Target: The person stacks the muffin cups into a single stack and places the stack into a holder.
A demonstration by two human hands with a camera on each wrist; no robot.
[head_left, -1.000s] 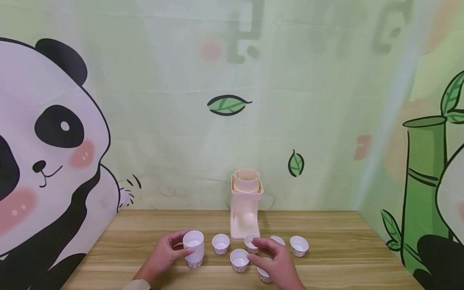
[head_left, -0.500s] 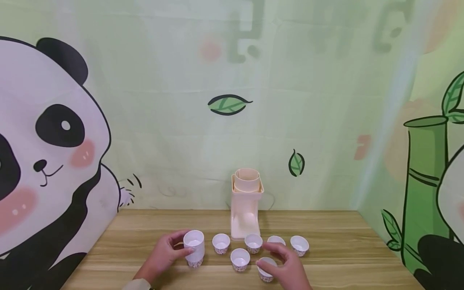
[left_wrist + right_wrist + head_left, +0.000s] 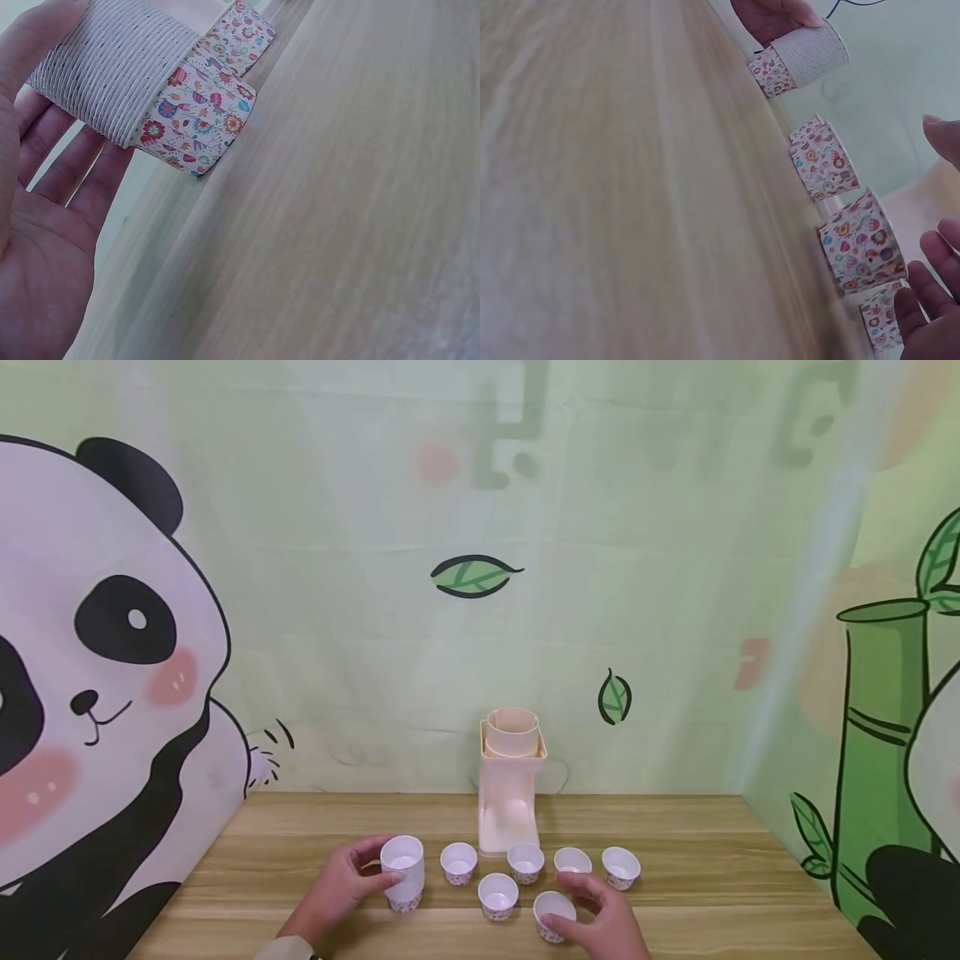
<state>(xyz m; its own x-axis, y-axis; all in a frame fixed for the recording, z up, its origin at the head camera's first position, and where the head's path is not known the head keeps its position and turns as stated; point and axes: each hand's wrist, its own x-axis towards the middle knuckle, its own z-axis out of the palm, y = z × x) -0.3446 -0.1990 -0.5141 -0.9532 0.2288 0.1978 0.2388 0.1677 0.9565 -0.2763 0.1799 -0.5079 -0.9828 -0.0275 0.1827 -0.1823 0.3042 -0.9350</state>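
Observation:
My left hand grips an upright stack of white paper cups from its left side, thumb in front and fingers behind. In the left wrist view the stack shows ridged stacked rims and a floral print on the lowest cup. My right hand hovers at the front-right paper cup, thumb overlapping its near side and index finger behind it. The right wrist view shows the thumb and fingers of the right hand spread apart, just above the cups' rims. Nothing shows between them.
Several single floral paper cups stand upright on the wooden table, among them a front-middle cup and a far-right cup. A pale pink dispenser with a round tube on top stands behind them, before a printed backdrop.
My right hand has left the front-middle cup and moved right to the front-right cup. The left hand and its stack have stayed in place.

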